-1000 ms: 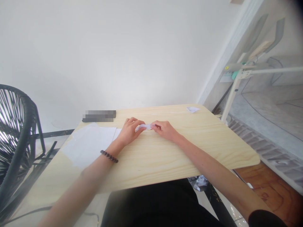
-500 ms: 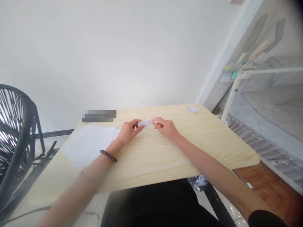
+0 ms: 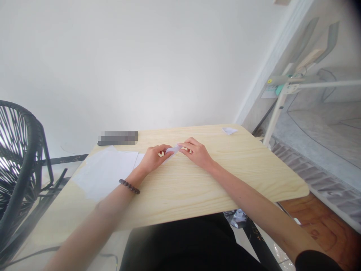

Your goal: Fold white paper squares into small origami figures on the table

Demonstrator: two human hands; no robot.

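Folded white paper (image 3: 174, 149) is held between the two hands over the middle of the wooden table (image 3: 225, 184); whether its lower edge meets the tabletop cannot be told. Left hand (image 3: 153, 157): thumb and fingers pinch the left end of the paper. Right hand (image 3: 198, 152): thumb and fingertips pinch the right end. Beaded bracelet (image 3: 129, 186) noted on the left wrist. Loose white sheets (image 3: 104, 173) lie overlapping at table left, beside the left forearm. Small folded piece (image 3: 229, 130) rests near the far right corner. Dark object (image 3: 118, 139) at the far left edge is pixelated and unidentifiable
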